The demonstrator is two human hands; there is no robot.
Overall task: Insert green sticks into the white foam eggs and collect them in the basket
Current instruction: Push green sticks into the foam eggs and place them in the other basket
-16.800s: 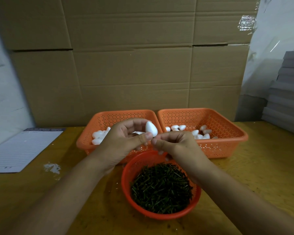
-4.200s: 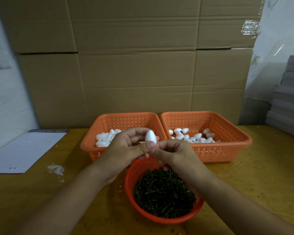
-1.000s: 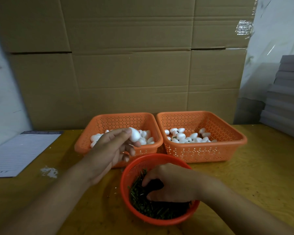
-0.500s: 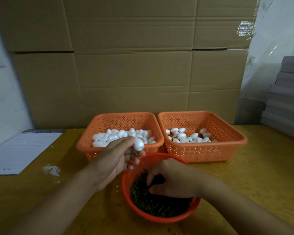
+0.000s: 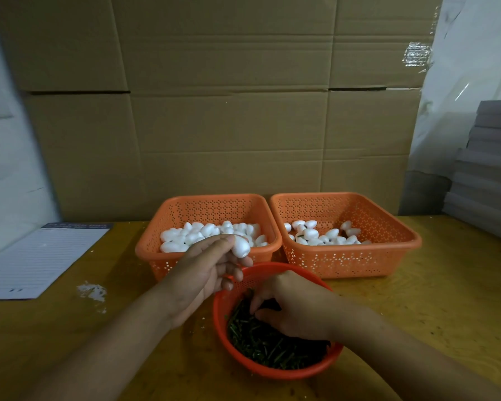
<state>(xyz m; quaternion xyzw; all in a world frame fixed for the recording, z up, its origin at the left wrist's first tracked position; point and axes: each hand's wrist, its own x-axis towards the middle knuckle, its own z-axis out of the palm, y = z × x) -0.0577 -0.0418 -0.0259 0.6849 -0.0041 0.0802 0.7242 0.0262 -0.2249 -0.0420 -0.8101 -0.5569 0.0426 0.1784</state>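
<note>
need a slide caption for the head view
Left hand holds a foam egg while the right hand picks among green sticks in the round basket.

The bench (image 5: pixel 446 299) is bare wood, yellowish and matt, its grain showing. Both square baskets (image 5: pixel 350 264) and the round bowl (image 5: pixel 272 369) are perforated orange plastic with a slight sheen. The foam eggs (image 5: pixel 209 231) look white, matt and finely grained — behind them stands dull brown corrugated cardboard (image 5: pixel 229 111), and a ruled paper pad (image 5: pixel 38 261) lies left.
</note>
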